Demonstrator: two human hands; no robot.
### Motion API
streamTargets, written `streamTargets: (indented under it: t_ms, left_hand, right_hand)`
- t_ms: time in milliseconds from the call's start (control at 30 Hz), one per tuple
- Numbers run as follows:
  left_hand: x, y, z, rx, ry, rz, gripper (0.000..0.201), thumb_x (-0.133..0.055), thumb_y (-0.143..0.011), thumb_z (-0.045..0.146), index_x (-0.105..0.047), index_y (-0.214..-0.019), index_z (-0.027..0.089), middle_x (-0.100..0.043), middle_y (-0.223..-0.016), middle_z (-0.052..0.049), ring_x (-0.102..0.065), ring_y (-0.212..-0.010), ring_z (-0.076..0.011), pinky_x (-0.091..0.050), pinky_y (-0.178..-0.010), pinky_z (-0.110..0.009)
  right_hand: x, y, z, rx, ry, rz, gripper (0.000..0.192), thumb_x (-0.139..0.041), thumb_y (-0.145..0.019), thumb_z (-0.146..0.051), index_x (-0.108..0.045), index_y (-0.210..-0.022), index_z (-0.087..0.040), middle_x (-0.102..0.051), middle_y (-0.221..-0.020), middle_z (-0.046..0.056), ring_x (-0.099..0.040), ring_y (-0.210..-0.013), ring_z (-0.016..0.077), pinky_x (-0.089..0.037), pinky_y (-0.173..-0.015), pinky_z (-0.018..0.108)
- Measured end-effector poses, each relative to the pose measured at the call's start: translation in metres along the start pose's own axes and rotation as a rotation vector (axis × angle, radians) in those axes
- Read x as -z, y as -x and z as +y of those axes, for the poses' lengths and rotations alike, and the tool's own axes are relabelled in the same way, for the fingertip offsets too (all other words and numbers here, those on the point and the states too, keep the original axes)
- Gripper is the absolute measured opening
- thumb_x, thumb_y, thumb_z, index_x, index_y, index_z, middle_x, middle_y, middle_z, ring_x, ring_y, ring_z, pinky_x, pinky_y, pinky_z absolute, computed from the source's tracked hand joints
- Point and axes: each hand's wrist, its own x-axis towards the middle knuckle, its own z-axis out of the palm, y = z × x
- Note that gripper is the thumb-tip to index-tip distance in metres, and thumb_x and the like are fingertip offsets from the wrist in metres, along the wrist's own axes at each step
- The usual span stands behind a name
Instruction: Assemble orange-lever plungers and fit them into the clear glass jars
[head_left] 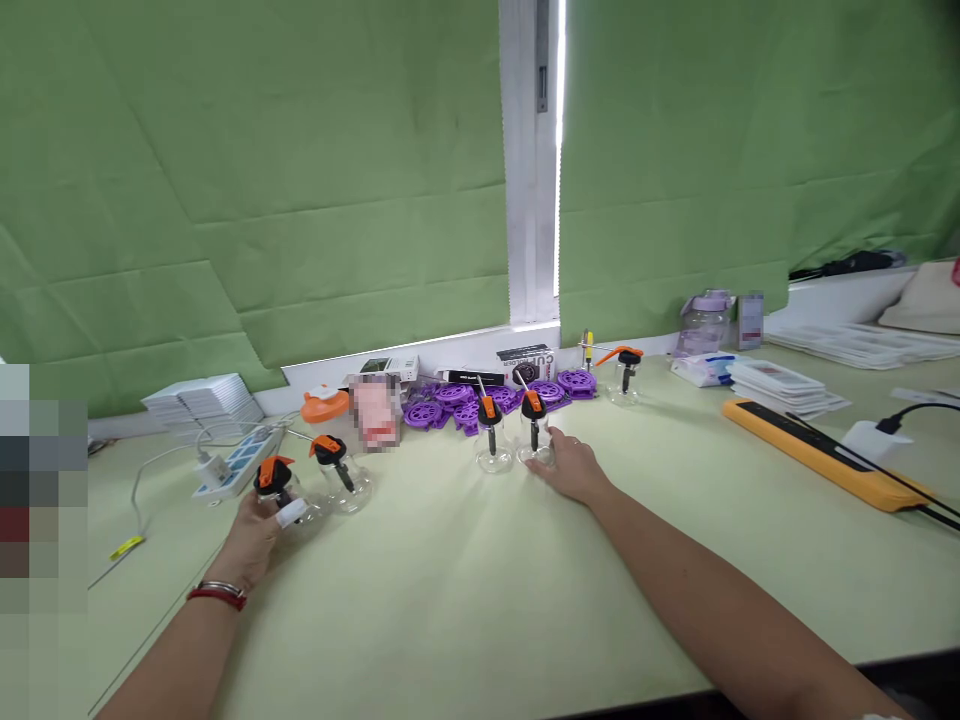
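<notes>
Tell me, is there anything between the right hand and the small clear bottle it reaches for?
Nothing visible stands between them. The right hand is already at the clear bottle, fingers against its base. A second bottle stands close on its left side, apart from the hand. The left hand grips another bottle.

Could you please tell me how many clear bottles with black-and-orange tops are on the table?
5 clear bottles with black-and-orange tops: one in the left hand, at; one beside it; one mid-table; one at the right hand, at; one near the window.

Daylight glared through the curtain gap [559, 150]; the tabletop [480, 590] was evenly lit, shadows soft, edges slightly stretched and blurred.
</notes>
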Motion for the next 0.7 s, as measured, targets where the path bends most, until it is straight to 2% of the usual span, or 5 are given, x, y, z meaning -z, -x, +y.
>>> streamTargets:
  t_ms: [100,300,400,567,700]
  left_hand:
    - [-0.002,-0.001,0.015,0.088,0.109,-0.279,0.063,-0.081,-0.048,0.037,-0.054,-0.102,0.02,-0.065,-0.1,-0.007,-0.061,-0.098,-0.026,-0.048,-0.087,-0.041]
    - [-0.019,0.001,0.042,0.097,0.071,-0.443,0.073,-0.082,-0.038,0.039,-0.061,-0.105,0.019,-0.065,-0.108,-0.012,-0.055,-0.11,-0.0331,-0.042,-0.095,-0.048]
    - [-0.029,-0.004,0.043,0.065,0.046,-0.56,0.08,-0.081,-0.041,0.043,-0.059,-0.114,0.019,-0.063,-0.113,-0.013,-0.051,-0.115,-0.0347,-0.039,-0.098,-0.051]
    - [-0.045,-0.015,0.038,0.018,-0.009,-0.826,0.092,-0.077,-0.048,0.047,-0.047,-0.131,0.022,-0.057,-0.126,-0.012,-0.042,-0.124,-0.034,-0.031,-0.104,-0.049]
    - [-0.06,-0.019,0.04,0.006,0.001,-0.966,0.096,-0.076,-0.049,0.05,-0.042,-0.135,0.026,-0.054,-0.13,-0.01,-0.041,-0.125,-0.0358,-0.031,-0.104,-0.05]
  right_hand:
    - [-0.001,0.0,0.001,0.018,-0.011,0.002,0.075,-0.051,-0.077,-0.06,-0.035,-0.133,-0.013,-0.061,-0.108,0.015,-0.051,-0.109,0.0292,-0.032,-0.089,0.036]
    - [0.0,-0.001,0.001,0.022,-0.022,0.005,0.075,-0.052,-0.076,-0.06,-0.037,-0.132,-0.012,-0.061,-0.109,0.015,-0.051,-0.108,0.0294,-0.032,-0.089,0.036]
    - [0.0,-0.001,0.001,0.025,-0.025,0.001,0.075,-0.051,-0.076,-0.06,-0.037,-0.132,-0.012,-0.061,-0.107,0.015,-0.051,-0.107,0.0291,-0.033,-0.087,0.035]
    - [0.0,-0.002,0.001,0.036,-0.031,-0.001,0.075,-0.051,-0.076,-0.062,-0.038,-0.131,-0.012,-0.062,-0.105,0.014,-0.052,-0.105,0.0287,-0.034,-0.086,0.035]
    - [-0.001,-0.003,0.003,0.039,-0.026,0.004,0.076,-0.051,-0.076,-0.062,-0.038,-0.131,-0.012,-0.061,-0.106,0.014,-0.052,-0.105,0.0287,-0.033,-0.087,0.035]
